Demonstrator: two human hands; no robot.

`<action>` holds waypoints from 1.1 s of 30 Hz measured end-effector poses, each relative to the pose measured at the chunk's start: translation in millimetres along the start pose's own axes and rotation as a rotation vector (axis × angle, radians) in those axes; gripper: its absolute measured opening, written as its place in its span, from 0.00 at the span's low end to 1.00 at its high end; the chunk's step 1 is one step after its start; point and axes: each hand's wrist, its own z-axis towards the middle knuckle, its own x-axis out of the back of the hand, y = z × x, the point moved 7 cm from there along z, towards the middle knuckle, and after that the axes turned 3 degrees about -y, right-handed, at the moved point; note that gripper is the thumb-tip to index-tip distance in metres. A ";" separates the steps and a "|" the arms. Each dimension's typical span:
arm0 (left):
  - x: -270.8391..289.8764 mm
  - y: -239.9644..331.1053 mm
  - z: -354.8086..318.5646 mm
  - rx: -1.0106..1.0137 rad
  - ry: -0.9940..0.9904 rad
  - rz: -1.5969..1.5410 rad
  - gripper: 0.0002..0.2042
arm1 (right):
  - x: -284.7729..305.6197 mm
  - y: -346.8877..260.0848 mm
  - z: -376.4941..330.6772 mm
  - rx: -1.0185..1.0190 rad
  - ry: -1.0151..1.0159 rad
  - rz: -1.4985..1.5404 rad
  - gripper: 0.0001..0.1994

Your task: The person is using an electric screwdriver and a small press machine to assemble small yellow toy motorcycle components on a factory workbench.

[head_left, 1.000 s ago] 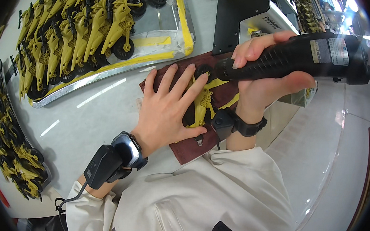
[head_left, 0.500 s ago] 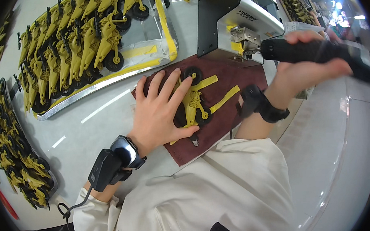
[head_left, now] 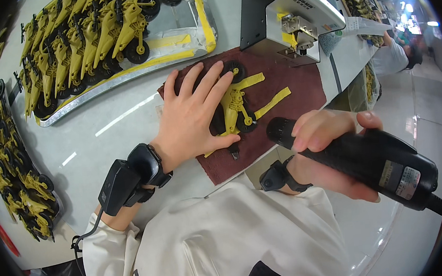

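Note:
My left hand (head_left: 193,114) lies flat with fingers spread on a yellow toy vehicle part with black wheels (head_left: 236,105), pressing it onto a dark red cloth (head_left: 300,87) at the table's near edge. My right hand (head_left: 331,152) grips a black electric screwdriver (head_left: 368,160), held near my chest with its front end pointing toward the yellow part, a short way from it. A black wrist device (head_left: 131,179) is strapped on my left forearm.
A tray (head_left: 191,21) of several yellow wheeled toy parts stands at the back left, and more of them (head_left: 11,175) lie along the left rim. A grey and black machine (head_left: 286,16) sits behind the cloth. Another person (head_left: 393,54) is at far right.
My right hand has brought the screwdriver down and back from above the cloth to near my chest. My left hand stays pressed on the yellow part.

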 end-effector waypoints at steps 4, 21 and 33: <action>-2.0 0.6 0.7 0.001 -0.003 -0.006 0.48 | 3.8 3.8 -5.1 -0.024 0.016 0.023 0.51; -0.4 -0.8 1.3 0.004 -0.011 0.003 0.47 | 5.9 36.7 -11.5 -0.061 0.059 -0.064 0.46; 1.1 3.0 0.6 -0.006 -0.026 -0.007 0.48 | 78.3 20.4 94.3 0.006 0.559 -0.771 0.42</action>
